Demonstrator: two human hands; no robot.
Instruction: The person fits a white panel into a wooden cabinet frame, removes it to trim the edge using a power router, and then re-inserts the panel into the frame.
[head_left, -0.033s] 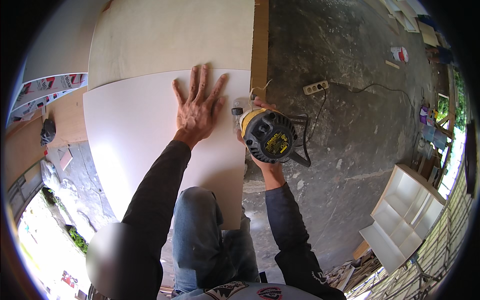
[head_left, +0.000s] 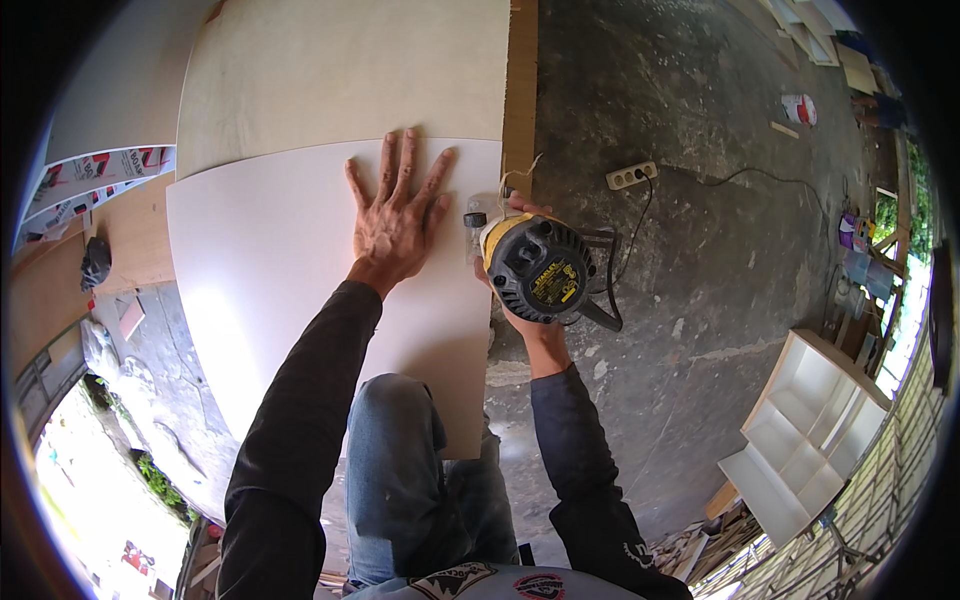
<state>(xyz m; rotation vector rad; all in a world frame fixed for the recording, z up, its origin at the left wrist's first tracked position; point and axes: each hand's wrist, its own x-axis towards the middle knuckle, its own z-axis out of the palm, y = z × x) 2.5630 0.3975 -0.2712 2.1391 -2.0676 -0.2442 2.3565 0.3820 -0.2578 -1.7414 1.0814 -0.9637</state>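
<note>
My left hand (head_left: 397, 222) lies flat on a white laminate sheet (head_left: 270, 250), fingers spread toward its far edge. My right hand (head_left: 538, 334) is wrapped round a yellow and black trim router (head_left: 545, 272), standing at the sheet's right edge. The router's top hides most of that hand; some fingers show on its far side. Its clear base, with a black knob (head_left: 474, 220), overlaps the sheet's edge. A thin curled strip (head_left: 520, 176) rises beside the base. The bit is hidden. The sheet rests over a pale plywood board (head_left: 345, 75).
My bent knee (head_left: 393, 430) presses against the sheet's near part. A power strip (head_left: 630, 176) with a plugged-in black cord lies on the concrete floor (head_left: 690, 270) to the right. Further off stand a white bucket (head_left: 799, 108) and a white shelf unit (head_left: 800, 430).
A pale blurred round shape over my left forearm at the lower left is gone. My hands and the router have hardly moved.
</note>
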